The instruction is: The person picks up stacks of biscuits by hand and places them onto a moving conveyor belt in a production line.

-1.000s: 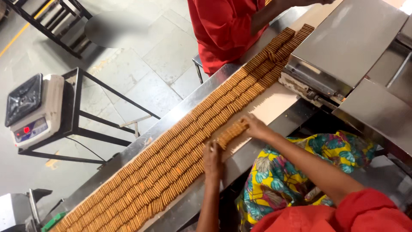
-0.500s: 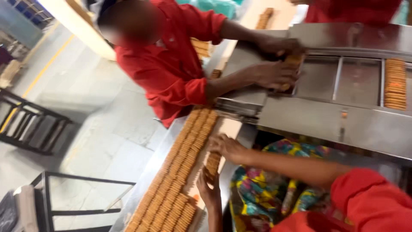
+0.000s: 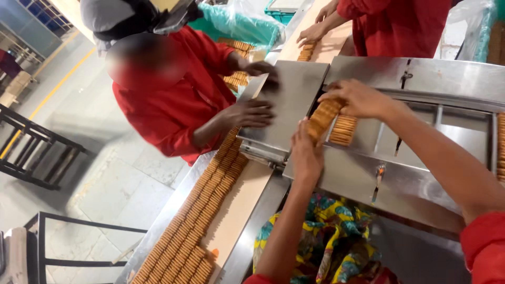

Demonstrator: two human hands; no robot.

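Both hands gripped one stack of biscuits point(image 3: 322, 119): left hand point(image 3: 306, 152) clenched on its lower end, right hand point(image 3: 359, 98) on its upper end. Stack was held tilted over the steel chute point(image 3: 410, 152), beside a second biscuit row point(image 3: 344, 130).

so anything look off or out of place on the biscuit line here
Nothing stands out. The left hand and right hand hold a tidy stack of biscuits over the steel machine; the rows on the conveyor lie straight.

Left hand point(image 3: 306, 152) and right hand point(image 3: 360, 98) (both clasped)
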